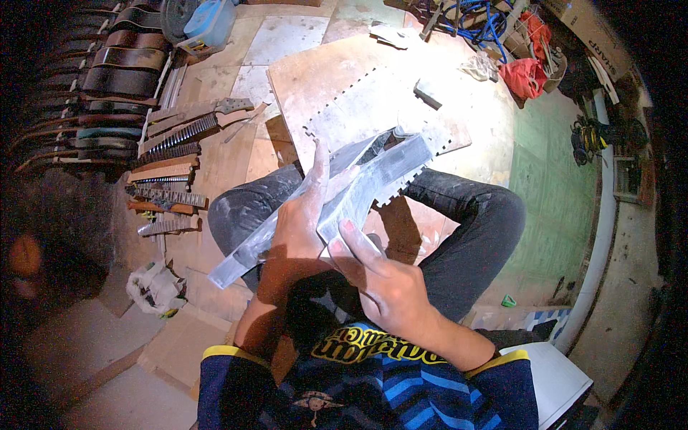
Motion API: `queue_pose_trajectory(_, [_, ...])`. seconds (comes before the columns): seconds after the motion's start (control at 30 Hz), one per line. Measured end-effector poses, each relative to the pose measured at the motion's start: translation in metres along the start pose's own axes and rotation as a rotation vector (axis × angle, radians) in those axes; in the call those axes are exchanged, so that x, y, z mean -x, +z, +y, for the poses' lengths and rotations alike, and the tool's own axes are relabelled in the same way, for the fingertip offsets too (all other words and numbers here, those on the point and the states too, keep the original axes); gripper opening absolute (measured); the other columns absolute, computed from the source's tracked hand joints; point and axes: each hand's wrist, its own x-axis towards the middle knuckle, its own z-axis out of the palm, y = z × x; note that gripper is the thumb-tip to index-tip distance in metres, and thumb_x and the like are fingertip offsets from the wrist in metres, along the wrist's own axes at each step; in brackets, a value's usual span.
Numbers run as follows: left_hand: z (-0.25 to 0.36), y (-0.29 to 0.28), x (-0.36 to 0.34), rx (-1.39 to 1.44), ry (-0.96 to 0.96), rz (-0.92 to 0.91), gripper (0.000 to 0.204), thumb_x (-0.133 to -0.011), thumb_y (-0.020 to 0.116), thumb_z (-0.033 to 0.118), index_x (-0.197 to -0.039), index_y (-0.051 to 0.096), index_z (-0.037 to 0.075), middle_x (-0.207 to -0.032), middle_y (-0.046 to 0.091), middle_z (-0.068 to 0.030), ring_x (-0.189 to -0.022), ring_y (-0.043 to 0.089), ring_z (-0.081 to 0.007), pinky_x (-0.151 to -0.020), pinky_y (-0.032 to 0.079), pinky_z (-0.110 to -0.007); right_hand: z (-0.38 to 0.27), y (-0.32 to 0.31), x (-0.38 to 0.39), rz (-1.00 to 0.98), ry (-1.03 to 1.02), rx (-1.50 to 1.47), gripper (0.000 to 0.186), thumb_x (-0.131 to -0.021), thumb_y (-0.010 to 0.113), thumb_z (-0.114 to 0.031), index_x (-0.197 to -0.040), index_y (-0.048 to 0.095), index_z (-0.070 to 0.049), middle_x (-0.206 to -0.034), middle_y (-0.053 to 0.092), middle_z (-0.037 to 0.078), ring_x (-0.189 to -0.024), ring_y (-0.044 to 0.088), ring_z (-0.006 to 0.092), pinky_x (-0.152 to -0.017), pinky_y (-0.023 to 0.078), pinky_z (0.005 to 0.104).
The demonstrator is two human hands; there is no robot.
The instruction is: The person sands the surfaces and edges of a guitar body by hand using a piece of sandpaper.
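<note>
A long, angular, dust-coated grey workpiece [404,162] with a dark opening near its far end lies slanted above my lap; a notched, jigsaw-like edge shows beside it. My left hand [297,222] grips it around the middle, thumb stretched up along it. My right hand [380,287] has its fingers curled and pressed at the workpiece's near right part, around a small pale item mostly hidden by them, which I cannot make out. Both hands are powdered with pale dust. My bent legs [484,240] in dark trousers are either side.
Boards [301,72] cover the floor ahead, with a small dark block [428,93]. Guitar necks [172,195] lie at left beside racked curved instrument parts [122,57]. A white bag [154,287] sits lower left. Blue hose [487,29], red cloth [522,77] and cables [589,140] are at right.
</note>
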Motion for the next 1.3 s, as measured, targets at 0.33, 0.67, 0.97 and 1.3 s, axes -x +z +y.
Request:
queue_pose_trajectory(0.33, [-0.013, -0.002, 0.001, 0.051, -0.141, 0.024, 0.078, -0.100, 0.059, 0.016, -0.160, 0.010, 0.005, -0.127, 0.067, -0.0184, -0.107, 0.068, -0.0207, -0.094, 0.054, -0.033, 0.001, 0.006, -0.004, 0.004, 0.105, -0.175, 0.062, -0.076, 0.061, 0.012, -0.134, 0.064, -0.010, -0.145, 0.054, 0.014, -0.092, 0.072, 0.0317, -0.080, 0.058, 0.0361])
queue_pose_trajectory(0.67, [0.012, -0.005, 0.000, -0.125, -0.017, 0.011, 0.086, -0.097, 0.063, 0.016, -0.160, 0.005, 0.002, -0.124, 0.068, -0.0182, -0.103, 0.070, -0.0223, -0.088, 0.056, -0.033, 0.038, 0.021, -0.019, 0.170, -0.099, -0.373, 0.056, -0.086, 0.063, -0.004, -0.141, 0.055, -0.006, -0.147, 0.051, 0.016, -0.116, 0.066, 0.0312, -0.096, 0.054, 0.0398])
queue_pose_trajectory(0.97, [0.006, -0.003, -0.006, -0.174, 0.064, 0.007, 0.102, -0.089, 0.072, 0.017, -0.160, 0.000, 0.003, -0.124, 0.069, -0.0190, -0.103, 0.071, -0.0241, -0.087, 0.057, -0.033, 0.066, 0.033, -0.032, 0.270, -0.067, -0.402, 0.061, -0.081, 0.052, 0.004, -0.141, 0.057, -0.009, -0.152, 0.045, 0.017, -0.128, 0.058, 0.0319, -0.105, 0.048, 0.0361])
queue_pose_trajectory(1.3, [0.005, -0.008, -0.005, -0.090, -0.148, -0.031, 0.125, -0.074, 0.084, 0.020, -0.159, -0.006, 0.001, -0.126, 0.067, -0.0219, -0.106, 0.070, -0.0254, -0.091, 0.055, -0.033, 0.069, 0.031, -0.034, 0.250, -0.028, -0.352, 0.073, -0.075, 0.044, 0.010, -0.144, 0.053, -0.014, -0.150, 0.048, 0.016, -0.129, 0.055, 0.0327, -0.110, 0.046, 0.0362])
